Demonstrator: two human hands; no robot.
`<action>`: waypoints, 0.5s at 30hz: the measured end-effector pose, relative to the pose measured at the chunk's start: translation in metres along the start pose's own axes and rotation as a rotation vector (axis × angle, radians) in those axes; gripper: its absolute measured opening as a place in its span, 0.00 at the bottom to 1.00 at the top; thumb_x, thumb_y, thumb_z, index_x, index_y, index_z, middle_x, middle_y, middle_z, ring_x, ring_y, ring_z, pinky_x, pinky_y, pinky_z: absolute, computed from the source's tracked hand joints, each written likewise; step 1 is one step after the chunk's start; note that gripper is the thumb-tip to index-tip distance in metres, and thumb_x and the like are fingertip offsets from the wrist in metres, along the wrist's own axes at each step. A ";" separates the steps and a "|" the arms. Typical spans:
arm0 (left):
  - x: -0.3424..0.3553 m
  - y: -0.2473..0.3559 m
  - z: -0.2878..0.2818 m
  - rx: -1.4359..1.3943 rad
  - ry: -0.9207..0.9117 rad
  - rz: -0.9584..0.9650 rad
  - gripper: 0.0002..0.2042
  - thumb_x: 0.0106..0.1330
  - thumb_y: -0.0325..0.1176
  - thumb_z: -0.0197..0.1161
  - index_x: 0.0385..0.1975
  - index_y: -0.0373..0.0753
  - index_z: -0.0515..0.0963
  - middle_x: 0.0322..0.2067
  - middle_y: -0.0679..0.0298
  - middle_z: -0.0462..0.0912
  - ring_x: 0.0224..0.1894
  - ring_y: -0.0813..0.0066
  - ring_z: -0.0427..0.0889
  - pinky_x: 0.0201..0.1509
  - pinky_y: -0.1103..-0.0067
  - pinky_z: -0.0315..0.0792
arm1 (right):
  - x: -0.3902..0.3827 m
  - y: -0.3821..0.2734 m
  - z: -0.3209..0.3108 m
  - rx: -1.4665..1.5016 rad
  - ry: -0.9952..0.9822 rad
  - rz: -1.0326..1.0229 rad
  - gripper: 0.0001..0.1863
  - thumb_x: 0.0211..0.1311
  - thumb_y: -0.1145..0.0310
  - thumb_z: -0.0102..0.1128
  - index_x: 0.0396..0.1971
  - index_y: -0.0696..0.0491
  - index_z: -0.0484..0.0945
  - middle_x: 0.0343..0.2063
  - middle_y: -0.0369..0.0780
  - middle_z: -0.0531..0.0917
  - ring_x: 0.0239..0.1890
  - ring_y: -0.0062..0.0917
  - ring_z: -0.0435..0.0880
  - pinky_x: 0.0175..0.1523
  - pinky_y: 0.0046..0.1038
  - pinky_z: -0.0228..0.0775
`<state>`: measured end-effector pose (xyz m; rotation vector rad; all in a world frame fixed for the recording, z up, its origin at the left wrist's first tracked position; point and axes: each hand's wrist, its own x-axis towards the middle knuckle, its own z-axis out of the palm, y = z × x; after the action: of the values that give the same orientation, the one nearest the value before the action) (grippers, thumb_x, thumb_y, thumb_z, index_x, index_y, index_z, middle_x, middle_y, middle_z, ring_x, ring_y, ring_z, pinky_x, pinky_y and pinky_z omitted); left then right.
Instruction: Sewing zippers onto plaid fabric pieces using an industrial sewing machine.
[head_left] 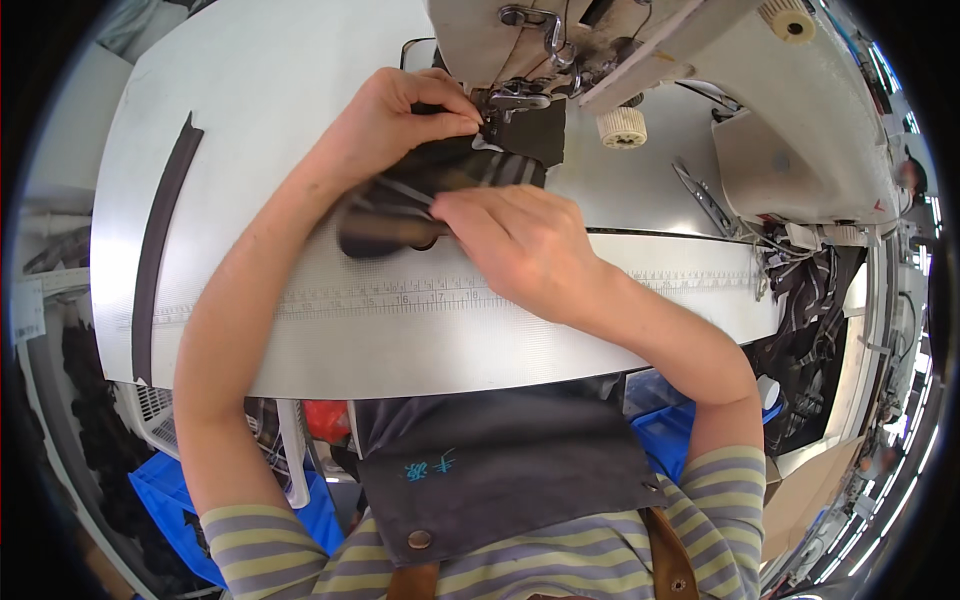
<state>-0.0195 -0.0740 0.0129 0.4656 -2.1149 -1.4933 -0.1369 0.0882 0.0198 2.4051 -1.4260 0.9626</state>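
The dark cloth (440,195) lies on the table (250,90) under the sewing machine (560,40), looks light and soft, and so is held flat near its edges: left hand (390,120) pinches it, right hand (520,240) presses it.

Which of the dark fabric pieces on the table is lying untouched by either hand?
The long narrow dark strip along the table's left side; it lies alone, clear of both hands. The other dark piece sits at the sewing machine's presser foot, pinched by the left hand and right hand.
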 end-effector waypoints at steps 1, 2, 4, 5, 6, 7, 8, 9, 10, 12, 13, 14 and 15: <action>0.004 -0.003 -0.007 -0.010 -0.071 -0.006 0.05 0.58 0.24 0.64 0.31 0.30 0.82 0.30 0.65 0.80 0.33 0.78 0.77 0.42 0.81 0.71 | 0.011 -0.001 0.002 0.074 -0.009 0.083 0.11 0.45 0.73 0.60 0.31 0.57 0.76 0.26 0.41 0.82 0.29 0.33 0.83 0.33 0.31 0.74; 0.004 -0.006 -0.012 -0.021 -0.141 -0.012 0.05 0.58 0.24 0.64 0.32 0.30 0.82 0.30 0.65 0.80 0.34 0.78 0.77 0.42 0.82 0.71 | 0.019 -0.001 0.003 0.148 -0.019 0.165 0.10 0.46 0.73 0.59 0.31 0.56 0.75 0.22 0.40 0.81 0.25 0.32 0.82 0.30 0.31 0.73; 0.005 -0.003 -0.015 -0.035 -0.171 -0.067 0.06 0.58 0.24 0.64 0.33 0.30 0.82 0.31 0.65 0.81 0.34 0.78 0.78 0.43 0.82 0.71 | 0.024 0.002 -0.003 0.186 0.075 0.194 0.09 0.46 0.76 0.60 0.31 0.55 0.76 0.20 0.40 0.80 0.22 0.33 0.81 0.27 0.33 0.71; 0.003 -0.003 -0.012 -0.048 -0.135 -0.064 0.05 0.58 0.24 0.64 0.32 0.30 0.82 0.30 0.65 0.81 0.34 0.78 0.78 0.43 0.82 0.71 | 0.019 0.005 -0.013 0.256 0.025 0.191 0.12 0.47 0.78 0.62 0.35 0.56 0.78 0.25 0.41 0.82 0.26 0.35 0.82 0.30 0.33 0.74; 0.000 -0.002 -0.010 -0.059 -0.097 -0.060 0.05 0.58 0.25 0.64 0.32 0.30 0.82 0.30 0.65 0.81 0.34 0.78 0.78 0.42 0.82 0.71 | 0.014 0.008 -0.022 0.327 -0.026 0.184 0.15 0.48 0.80 0.64 0.39 0.56 0.79 0.30 0.43 0.84 0.30 0.36 0.83 0.33 0.33 0.76; -0.003 0.001 -0.004 -0.061 -0.094 -0.062 0.05 0.58 0.25 0.64 0.32 0.30 0.82 0.30 0.65 0.81 0.34 0.78 0.78 0.42 0.82 0.71 | 0.004 0.011 -0.026 0.329 -0.029 0.183 0.15 0.48 0.80 0.64 0.39 0.56 0.79 0.30 0.43 0.84 0.30 0.36 0.83 0.33 0.33 0.76; -0.007 0.005 0.004 0.019 -0.006 -0.069 0.05 0.59 0.25 0.64 0.31 0.30 0.82 0.30 0.64 0.81 0.34 0.78 0.78 0.42 0.82 0.71 | -0.008 0.014 -0.026 0.335 -0.039 0.122 0.13 0.48 0.76 0.65 0.37 0.57 0.79 0.33 0.42 0.84 0.35 0.35 0.84 0.37 0.33 0.76; -0.011 0.010 0.010 0.099 0.083 -0.077 0.06 0.59 0.25 0.64 0.31 0.30 0.82 0.30 0.64 0.81 0.34 0.78 0.78 0.41 0.81 0.71 | -0.019 0.015 -0.025 0.342 -0.049 0.061 0.12 0.48 0.72 0.67 0.35 0.57 0.79 0.36 0.40 0.84 0.40 0.35 0.84 0.42 0.33 0.77; -0.013 0.012 0.015 0.097 0.089 -0.082 0.06 0.59 0.25 0.64 0.31 0.30 0.82 0.30 0.64 0.81 0.34 0.78 0.78 0.41 0.81 0.71 | -0.027 0.015 -0.025 0.347 -0.054 0.058 0.12 0.48 0.72 0.67 0.35 0.57 0.79 0.36 0.40 0.84 0.40 0.35 0.84 0.42 0.33 0.77; -0.017 0.016 0.020 0.142 0.174 -0.114 0.06 0.59 0.26 0.63 0.32 0.30 0.82 0.30 0.63 0.82 0.33 0.78 0.78 0.40 0.81 0.72 | -0.035 0.013 -0.024 0.204 -0.205 -0.027 0.16 0.49 0.68 0.68 0.38 0.58 0.80 0.47 0.43 0.81 0.52 0.37 0.79 0.52 0.34 0.74; -0.018 0.017 0.020 0.142 0.184 -0.120 0.06 0.59 0.26 0.63 0.32 0.30 0.82 0.30 0.63 0.82 0.33 0.78 0.78 0.40 0.81 0.72 | -0.034 0.010 -0.027 0.212 -0.211 -0.034 0.16 0.49 0.68 0.68 0.38 0.58 0.80 0.47 0.43 0.81 0.52 0.37 0.79 0.52 0.34 0.74; -0.018 0.018 0.019 0.156 0.186 -0.129 0.06 0.59 0.26 0.63 0.32 0.30 0.82 0.30 0.63 0.82 0.32 0.78 0.78 0.40 0.81 0.72 | -0.031 0.006 -0.031 0.233 -0.265 -0.012 0.18 0.49 0.66 0.68 0.39 0.59 0.80 0.47 0.44 0.80 0.53 0.38 0.77 0.54 0.34 0.73; -0.019 0.019 0.019 0.170 0.188 -0.135 0.06 0.59 0.26 0.63 0.32 0.30 0.82 0.30 0.63 0.82 0.32 0.77 0.78 0.39 0.80 0.72 | -0.027 0.005 -0.035 0.253 -0.319 0.010 0.20 0.49 0.65 0.68 0.40 0.60 0.79 0.48 0.46 0.79 0.54 0.38 0.76 0.55 0.35 0.72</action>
<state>-0.0150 -0.0427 0.0215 0.7939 -2.1033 -1.2894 -0.1648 0.1212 0.0297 2.8453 -1.4932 0.8333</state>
